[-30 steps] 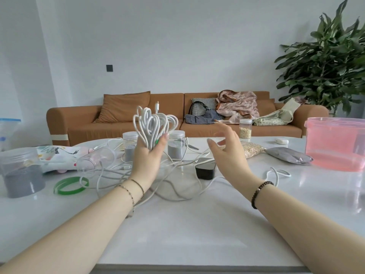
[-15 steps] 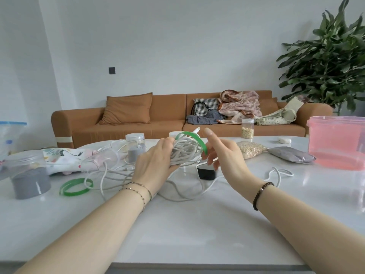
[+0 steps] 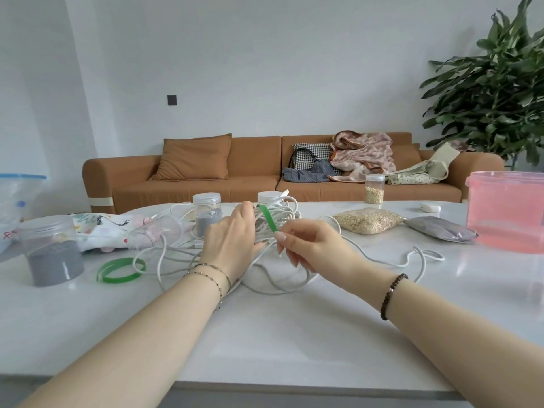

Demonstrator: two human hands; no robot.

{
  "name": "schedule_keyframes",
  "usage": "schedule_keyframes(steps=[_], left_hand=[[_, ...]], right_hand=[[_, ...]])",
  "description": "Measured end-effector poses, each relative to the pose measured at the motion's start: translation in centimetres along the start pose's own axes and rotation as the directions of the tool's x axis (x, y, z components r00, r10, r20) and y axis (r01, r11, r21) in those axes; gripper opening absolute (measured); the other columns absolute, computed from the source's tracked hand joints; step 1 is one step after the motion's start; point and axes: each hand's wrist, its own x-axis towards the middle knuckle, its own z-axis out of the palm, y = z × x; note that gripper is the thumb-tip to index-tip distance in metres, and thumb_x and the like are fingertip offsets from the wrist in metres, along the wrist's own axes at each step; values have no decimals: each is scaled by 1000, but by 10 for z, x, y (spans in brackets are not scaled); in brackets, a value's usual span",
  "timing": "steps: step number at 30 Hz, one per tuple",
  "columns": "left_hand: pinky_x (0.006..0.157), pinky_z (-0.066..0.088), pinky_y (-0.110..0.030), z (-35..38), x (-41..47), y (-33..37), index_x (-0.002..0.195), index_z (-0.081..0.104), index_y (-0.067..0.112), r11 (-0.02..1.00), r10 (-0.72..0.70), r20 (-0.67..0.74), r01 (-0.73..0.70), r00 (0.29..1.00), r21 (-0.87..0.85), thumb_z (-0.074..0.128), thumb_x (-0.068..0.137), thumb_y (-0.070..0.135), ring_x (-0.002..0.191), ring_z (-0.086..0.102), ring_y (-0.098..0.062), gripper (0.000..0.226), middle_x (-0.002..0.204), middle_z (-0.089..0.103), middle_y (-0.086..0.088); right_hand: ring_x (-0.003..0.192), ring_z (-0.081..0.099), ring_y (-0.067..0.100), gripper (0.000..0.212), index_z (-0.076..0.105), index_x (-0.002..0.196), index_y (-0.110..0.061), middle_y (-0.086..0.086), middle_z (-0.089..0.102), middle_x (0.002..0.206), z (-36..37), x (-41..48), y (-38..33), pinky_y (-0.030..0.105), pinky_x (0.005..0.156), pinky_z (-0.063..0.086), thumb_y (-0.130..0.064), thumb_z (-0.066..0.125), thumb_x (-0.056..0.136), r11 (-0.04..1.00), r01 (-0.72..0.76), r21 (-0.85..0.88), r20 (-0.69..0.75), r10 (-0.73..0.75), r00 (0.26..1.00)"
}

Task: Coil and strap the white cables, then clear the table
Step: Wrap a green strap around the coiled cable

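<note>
My left hand [image 3: 231,238] grips a bundle of coiled white cable [image 3: 281,217] just above the white table [image 3: 294,334]. A green strap [image 3: 268,219] runs across the bundle, and my right hand [image 3: 306,245] pinches its lower end. More loose white cable [image 3: 276,281] lies tangled on the table under and around both hands, with one loop [image 3: 421,256] trailing off to the right. A second green strap [image 3: 120,269], curled into a ring, lies flat to the left of the tangle.
Jars of grey powder [image 3: 54,251] [image 3: 207,213] stand left and behind, next to a patterned cloth [image 3: 100,231]. A grain bag [image 3: 366,220], a grey pouch [image 3: 440,229], a grain jar [image 3: 374,188] and a pink tub [image 3: 507,210] sit to the right.
The left hand lowered the coiled bundle from upright above the table to near the tangle. The right hand came in, took the green strap's end and drew it down across the bundle.
</note>
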Motion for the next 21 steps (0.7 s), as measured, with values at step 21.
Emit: schedule_keyframes(steps=[21], left_hand=[[65, 36, -33, 4, 3, -10, 113, 40, 8, 957, -152, 125, 177, 980, -229, 44, 97, 32, 93, 66, -37, 29, 89, 54, -3]], right_hand=[[42, 32, 11, 28, 56, 75, -7, 2, 44, 50, 17, -9, -9, 17, 42, 25, -20, 58, 99, 985, -94, 144, 171, 68, 983]])
